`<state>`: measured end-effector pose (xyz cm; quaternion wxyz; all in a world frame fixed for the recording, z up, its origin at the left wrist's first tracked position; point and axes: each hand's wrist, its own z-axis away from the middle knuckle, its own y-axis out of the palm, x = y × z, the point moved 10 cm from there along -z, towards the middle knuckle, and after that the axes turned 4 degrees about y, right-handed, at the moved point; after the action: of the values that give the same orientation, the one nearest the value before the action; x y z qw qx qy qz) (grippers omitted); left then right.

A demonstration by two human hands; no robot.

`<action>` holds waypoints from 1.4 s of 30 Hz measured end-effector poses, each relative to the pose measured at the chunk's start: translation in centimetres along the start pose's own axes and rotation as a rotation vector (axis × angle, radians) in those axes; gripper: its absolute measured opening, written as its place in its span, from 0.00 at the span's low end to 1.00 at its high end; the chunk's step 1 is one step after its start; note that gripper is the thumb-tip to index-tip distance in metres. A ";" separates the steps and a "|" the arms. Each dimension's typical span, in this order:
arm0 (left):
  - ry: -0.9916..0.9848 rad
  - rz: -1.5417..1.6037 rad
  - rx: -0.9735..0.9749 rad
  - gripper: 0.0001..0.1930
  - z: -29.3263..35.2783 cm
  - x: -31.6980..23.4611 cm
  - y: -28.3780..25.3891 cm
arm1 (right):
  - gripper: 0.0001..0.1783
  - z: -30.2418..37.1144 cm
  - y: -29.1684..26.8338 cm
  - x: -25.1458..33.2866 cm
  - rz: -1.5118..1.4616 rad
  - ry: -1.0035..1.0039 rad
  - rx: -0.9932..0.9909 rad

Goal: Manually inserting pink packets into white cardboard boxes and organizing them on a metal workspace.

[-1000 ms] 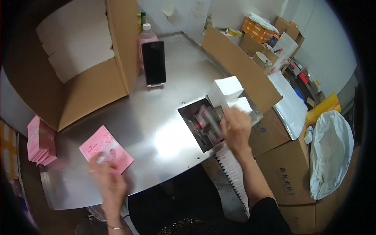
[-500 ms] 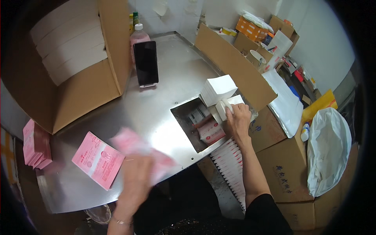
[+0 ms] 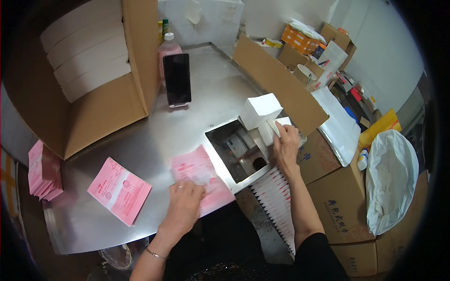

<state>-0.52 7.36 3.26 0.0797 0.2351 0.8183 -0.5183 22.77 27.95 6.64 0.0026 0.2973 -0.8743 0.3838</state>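
Note:
My left hand [image 3: 186, 202] is closed on a pink printed plastic bag [image 3: 202, 174], which lies on the metal table at the near side of a square opening. With my right hand [image 3: 286, 143] I grip a small wad of white folded tissues [image 3: 267, 133] beside the opening's right edge; the fingertips are partly hidden. A taller stack of white tissues [image 3: 260, 110] stands just behind that hand. Inside the square opening [image 3: 230, 146] are metal parts and a dark round hole. A flat pile of pink printed bags [image 3: 120, 191] lies left of my left hand.
An open cardboard box [image 3: 103, 133] with white tissue stacks stands at the left, near bundled pink packs [image 3: 43, 171]. A phone [image 3: 177, 79] stands before a bottle [image 3: 168, 47]. A row of white packs [image 3: 276, 206] sits below the table, beside cartons [image 3: 340, 206] and a white bag [image 3: 393, 182].
My left hand has moved right with the pink bag, laying it near the opening. The pink pack in the opening has gone from sight. My right hand stays at the tissues.

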 end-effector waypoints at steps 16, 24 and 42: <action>-0.231 -0.242 -0.116 0.40 -1.6 0.6 -1.2 | 0.17 8.4 4.2 23.6 -0.269 -0.527 0.569; -0.226 -0.335 -0.070 0.29 -0.9 1.5 -0.5 | 0.10 0.4 0.4 4.6 0.360 -0.132 0.047; -0.103 -0.012 0.088 0.29 -1.0 0.7 -0.2 | 0.19 8.7 -1.9 17.7 -0.472 -0.535 0.259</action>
<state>-1.12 8.41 3.61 0.1082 0.2065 0.7909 -0.5658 11.17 11.96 5.90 -0.1749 0.5780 -0.6959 0.3887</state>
